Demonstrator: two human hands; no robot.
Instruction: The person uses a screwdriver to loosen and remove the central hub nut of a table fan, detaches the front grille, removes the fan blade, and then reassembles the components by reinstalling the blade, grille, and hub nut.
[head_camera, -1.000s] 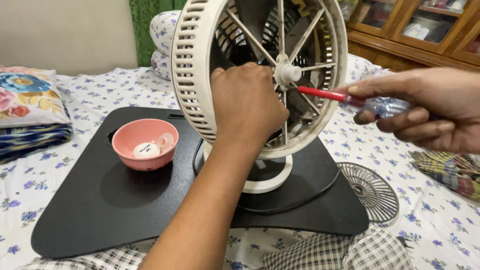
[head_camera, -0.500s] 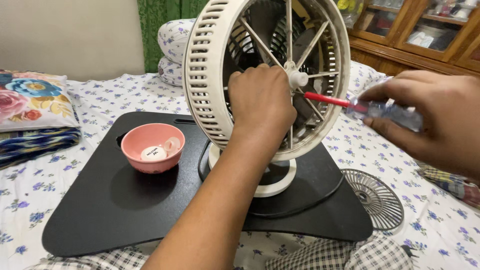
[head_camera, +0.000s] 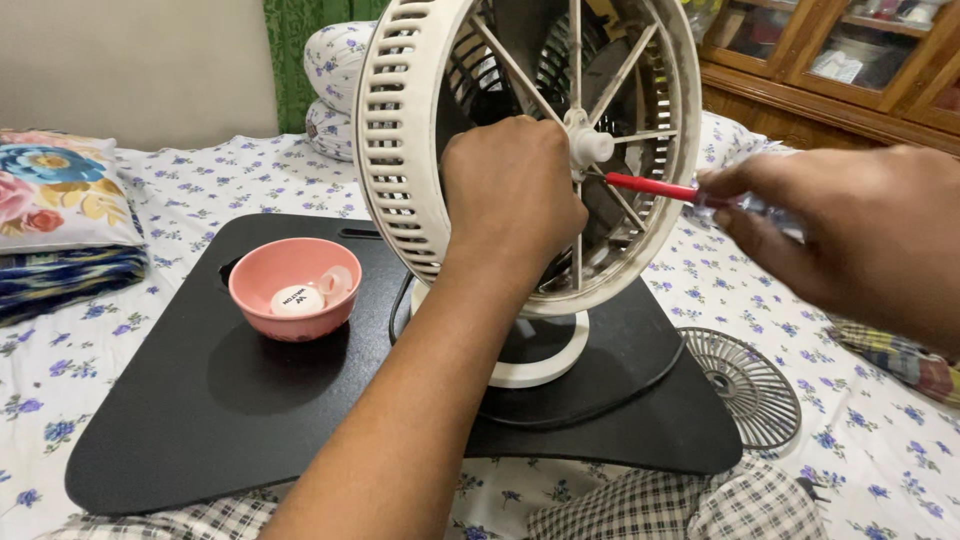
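Fan (head_camera: 420, 150): cream table fan, upright on a round base on the black board, front guard off, ribbed rear cage and spokes exposed, white hub at centre.
Screwdriver (head_camera: 650, 186): red shaft, clear handle, lying nearly level, tip touching the cage just below the hub.

There is just one camera, worn on the person's head. It looks forward and down, from close above the lap. The fan (head_camera: 525, 190) stands right in front and fills the top middle, very near the lens. Both arms reach in from the bottom and the right edge. The bed (head_camera: 180, 190) spreads out below and behind, and a wooden cabinet (head_camera: 850, 70) shows far off at the top right.
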